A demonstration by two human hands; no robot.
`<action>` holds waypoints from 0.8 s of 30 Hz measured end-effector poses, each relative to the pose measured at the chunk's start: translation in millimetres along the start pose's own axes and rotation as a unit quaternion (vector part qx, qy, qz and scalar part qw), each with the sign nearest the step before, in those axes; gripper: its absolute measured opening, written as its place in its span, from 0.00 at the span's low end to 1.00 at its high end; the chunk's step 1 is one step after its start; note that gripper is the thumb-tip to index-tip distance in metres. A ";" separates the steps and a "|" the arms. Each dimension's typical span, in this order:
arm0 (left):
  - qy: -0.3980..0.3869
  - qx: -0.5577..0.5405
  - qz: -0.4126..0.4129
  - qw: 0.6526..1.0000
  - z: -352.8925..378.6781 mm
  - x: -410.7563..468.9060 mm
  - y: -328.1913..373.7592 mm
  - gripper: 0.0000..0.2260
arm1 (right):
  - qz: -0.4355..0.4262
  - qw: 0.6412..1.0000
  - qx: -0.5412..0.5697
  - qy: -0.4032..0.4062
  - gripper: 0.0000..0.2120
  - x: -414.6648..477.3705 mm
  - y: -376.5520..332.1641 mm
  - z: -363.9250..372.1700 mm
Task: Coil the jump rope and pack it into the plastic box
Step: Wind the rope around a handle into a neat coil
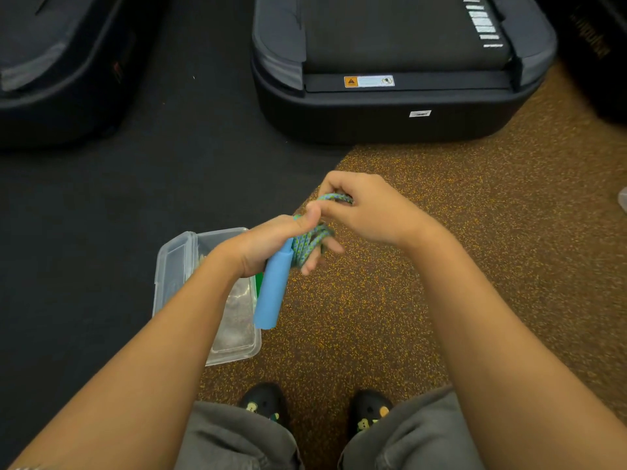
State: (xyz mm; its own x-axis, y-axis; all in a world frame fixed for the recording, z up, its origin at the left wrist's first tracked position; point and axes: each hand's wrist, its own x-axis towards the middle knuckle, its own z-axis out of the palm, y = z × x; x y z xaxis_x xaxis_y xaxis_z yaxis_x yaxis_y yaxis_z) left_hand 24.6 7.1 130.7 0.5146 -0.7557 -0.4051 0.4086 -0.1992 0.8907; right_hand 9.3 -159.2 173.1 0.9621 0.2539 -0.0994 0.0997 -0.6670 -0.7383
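My left hand (271, 244) grips a blue foam handle (273, 290) of the jump rope, and several turns of the blue-green braided rope (310, 244) are wound around its fingers. The handle hangs down from that hand. My right hand (364, 206) pinches a loop of the same rope just above and right of the left hand. A bit of green shows behind the handle. The clear plastic box (176, 266) lies on the floor below my left forearm, open, partly hidden by the arm.
A black treadmill (390, 69) stands ahead on the floor, another dark machine (61, 69) at the far left. The floor is black mat on the left and brown speckled rubber on the right. My two shoes (264, 405) show at the bottom.
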 end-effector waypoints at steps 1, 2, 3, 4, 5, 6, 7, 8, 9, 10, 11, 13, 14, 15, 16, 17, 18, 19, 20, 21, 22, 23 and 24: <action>0.004 -0.004 0.002 1.000 0.7 0.8 0.7 0.34 | 0.001 1.000 0.009 0.009 0.07 0.5 2.8 1.7; 0.010 -0.018 0.002 1.000 2.1 1.3 2.3 0.32 | 0.007 1.000 0.016 0.011 0.08 0.9 5.4 4.2; 0.016 -0.038 -0.001 0.999 3.6 1.5 4.6 0.31 | 0.016 1.000 0.022 0.009 0.09 1.0 7.3 7.1; 0.024 -0.060 -0.006 0.998 5.0 1.8 6.9 0.30 | 0.028 0.999 0.025 0.001 0.11 1.2 8.8 10.0; 0.034 -0.077 -0.006 0.996 5.5 1.4 8.7 0.30 | 0.040 0.999 0.026 -0.010 0.13 1.8 9.9 13.4; 0.045 -0.093 -0.002 0.995 5.6 1.1 9.8 0.29 | 0.051 0.998 0.030 -0.021 0.15 2.5 11.0 16.9; 0.055 -0.110 0.005 0.992 5.2 1.0 10.5 0.29 | 0.061 0.997 0.038 -0.031 0.16 3.5 11.9 20.1; 0.065 -0.129 0.013 0.989 4.7 0.7 11.1 0.28 | 0.070 0.996 0.048 -0.040 0.16 4.6 13.1 22.7; 0.075 -0.150 0.024 0.986 3.8 0.3 11.9 0.28 | 0.077 0.994 0.052 -0.049 0.16 5.2 13.7 24.1; 0.086 -0.174 0.037 0.980 3.0 0.2 12.7 0.27 | 0.082 0.994 0.052 -0.058 0.16 5.4 14.8 25.5; 0.097 -0.201 0.051 0.973 2.0 0.1 13.7 0.26 | 0.087 0.993 0.051 -0.069 0.15 4.7 16.4 26.8; 0.117 -0.244 0.077 0.960 0.2 -0.3 15.4 0.25 | 0.099 0.988 0.054 -0.101 0.14 2.8 19.3 29.1; 0.128 -0.260 0.088 0.953 -0.5 -0.3 15.8 0.24 | 0.105 0.985 0.051 -0.123 0.15 1.9 19.9 29.8; 0.138 -0.272 0.097 0.947 -1.6 -0.4 15.9 0.24 | 0.111 0.981 0.044 -0.150 0.16 1.0 19.3 30.2; 0.146 -0.278 0.106 0.943 -2.7 -0.4 15.9 0.24 | 0.119 0.976 0.031 -0.181 0.17 -0.1 17.8 30.5; 0.156 -0.275 0.113 0.942 -4.0 -0.3 15.3 0.23 | 0.125 0.969 0.008 -0.211 0.18 -1.0 17.0 31.0; 0.167 -0.264 0.118 0.943 -5.3 0.2 14.5 0.22 | 0.132 0.963 -0.030 -0.232 0.19 -1.2 17.3 31.3; 0.183 -0.245 0.119 0.945 -6.6 1.5 12.8 0.21 | 0.141 0.957 -0.078 -0.241 0.19 -1.0 17.5 30.4; 0.203 -0.213 0.117 0.948 -7.0 3.3 10.7 0.20 | 0.150 0.952 -0.119 -0.237 0.20 -1.1 16.6 29.0; 0.224 -0.170 0.114 0.953 -7.1 5.2 8.1 0.19 | 0.156 0.951 -0.138 -0.231 0.20 -1.6 14.6 26.7; 0.242 -0.119 0.114 0.956 -6.4 7.4 5.4 0.18 | 0.152 0.952 -0.132 -0.231 0.20 -1.5 12.8 24.7; 0.254 -0.070 0.117 0.957 -4.6 8.9 3.6 0.16 | 0.143 0.954 -0.109 -0.239 0.20 -1.6 9.1 24.0; 0.261 -0.030 0.121 0.957 -2.7 10.2 2.3 0.15 | 0.132 0.956 -0.074 -0.251 0.21 -2.2 3.7 24.9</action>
State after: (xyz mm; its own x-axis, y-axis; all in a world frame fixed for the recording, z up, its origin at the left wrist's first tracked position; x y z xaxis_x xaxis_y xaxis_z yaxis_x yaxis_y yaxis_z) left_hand 32.8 0.5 128.1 0.9000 -0.3571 -0.2501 0.2642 -0.0094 0.9644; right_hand 1.2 -144.8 154.0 0.7187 0.3423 -0.6052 -0.0604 -0.8364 -0.5448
